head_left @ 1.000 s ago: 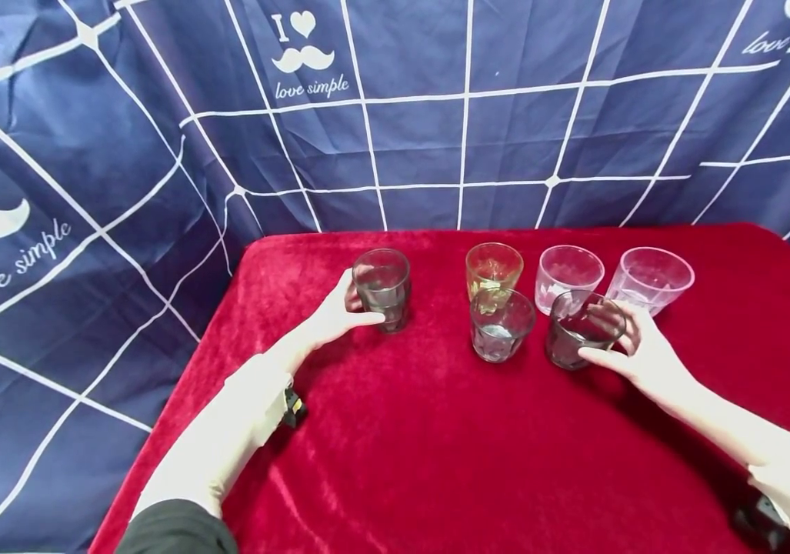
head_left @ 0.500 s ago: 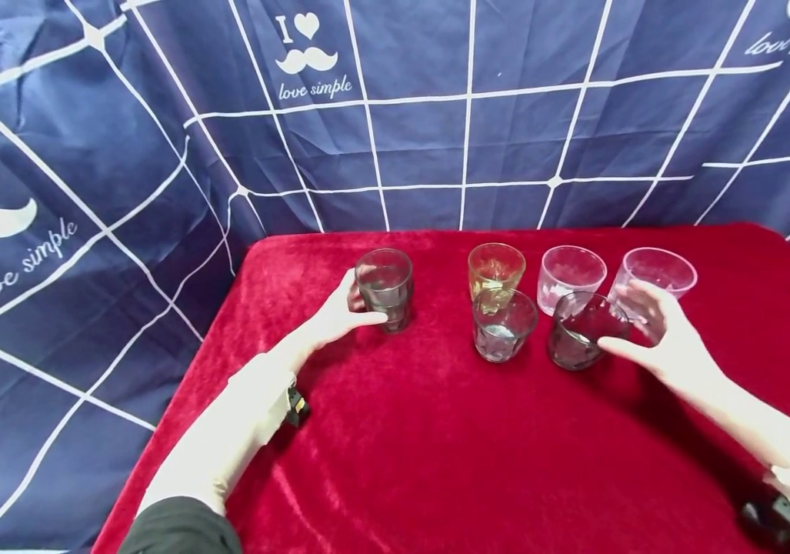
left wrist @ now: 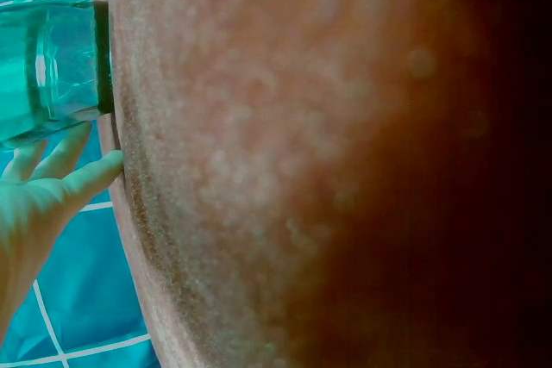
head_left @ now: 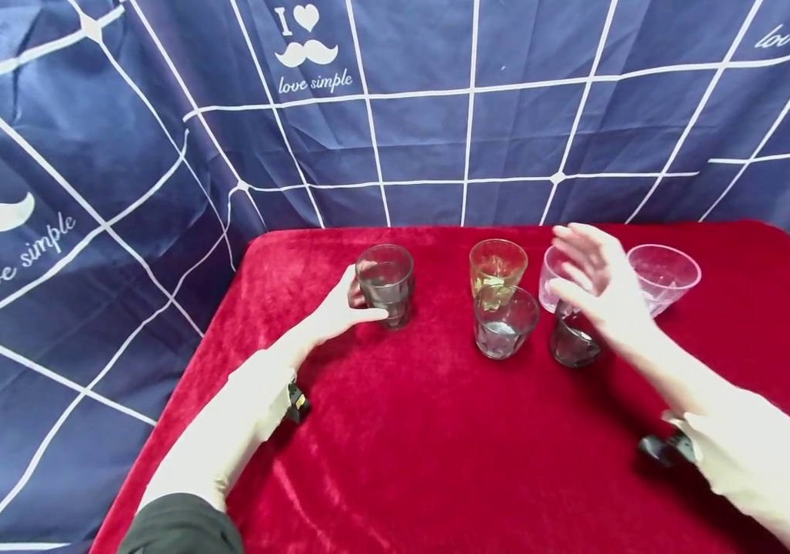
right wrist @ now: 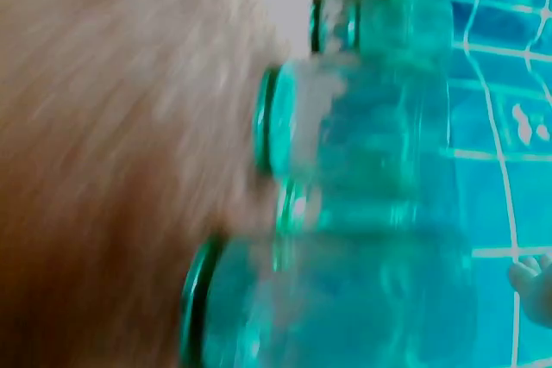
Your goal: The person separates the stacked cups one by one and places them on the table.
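My left hand [head_left: 332,315] holds a dark grey drinking glass [head_left: 395,286], its thumb across the near side and its fingers behind. In the left wrist view, that hand [left wrist: 34,213] lies against the glass [left wrist: 65,62]. Raised with its fingers spread and holding nothing, my right hand [head_left: 609,288] hides part of a second dark glass [head_left: 572,344] on the table. It also overlaps a pale pink glass [head_left: 550,285] behind. Just left of the second dark glass stands a clear glass [head_left: 501,332]. The right wrist view shows part of the hand [right wrist: 536,289] apart from the glasses.
A yellowish glass [head_left: 498,258] stands behind the clear one, and another pale pink glass [head_left: 668,269] stands at the right. Red velvet cloth [head_left: 450,446] covers the table. A blue curtain [head_left: 422,146] with white lines hangs along the back and left.
My right hand lets go of the second dark glass, draws back to the right, then rises and moves left above it. The left hand stays at its glass.
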Demonstrator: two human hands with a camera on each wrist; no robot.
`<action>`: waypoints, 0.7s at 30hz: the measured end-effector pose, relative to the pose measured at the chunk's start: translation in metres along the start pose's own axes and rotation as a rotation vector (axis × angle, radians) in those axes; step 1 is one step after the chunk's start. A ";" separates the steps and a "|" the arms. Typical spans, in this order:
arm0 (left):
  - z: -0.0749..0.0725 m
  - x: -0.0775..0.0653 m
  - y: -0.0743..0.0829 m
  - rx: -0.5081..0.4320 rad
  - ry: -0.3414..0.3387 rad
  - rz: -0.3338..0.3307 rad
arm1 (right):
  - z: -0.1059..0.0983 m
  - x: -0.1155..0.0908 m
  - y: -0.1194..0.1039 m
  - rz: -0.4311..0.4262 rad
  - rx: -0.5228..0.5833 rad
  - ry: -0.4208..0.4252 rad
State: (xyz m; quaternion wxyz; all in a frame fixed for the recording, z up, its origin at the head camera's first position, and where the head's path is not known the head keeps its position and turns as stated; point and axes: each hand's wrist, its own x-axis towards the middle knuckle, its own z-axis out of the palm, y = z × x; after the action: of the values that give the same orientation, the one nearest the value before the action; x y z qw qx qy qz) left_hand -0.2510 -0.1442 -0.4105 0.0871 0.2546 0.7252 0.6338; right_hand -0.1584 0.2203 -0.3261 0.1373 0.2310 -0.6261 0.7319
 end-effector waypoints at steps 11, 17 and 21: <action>0.005 -0.007 0.026 0.003 0.002 -0.032 | 0.073 0.039 0.034 0.177 -0.103 -0.086; 0.006 -0.008 0.031 0.009 0.000 -0.031 | 0.101 0.053 0.051 0.247 -0.149 -0.133; 0.006 -0.008 0.032 0.013 -0.005 -0.023 | 0.115 0.057 0.058 0.280 -0.148 -0.152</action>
State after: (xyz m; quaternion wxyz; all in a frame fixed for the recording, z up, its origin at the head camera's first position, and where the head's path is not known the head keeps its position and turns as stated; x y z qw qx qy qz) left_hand -0.2334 -0.1407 -0.3828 0.0948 0.2484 0.7318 0.6275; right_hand -0.2165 0.0926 -0.3343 0.0029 0.1858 -0.7128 0.6763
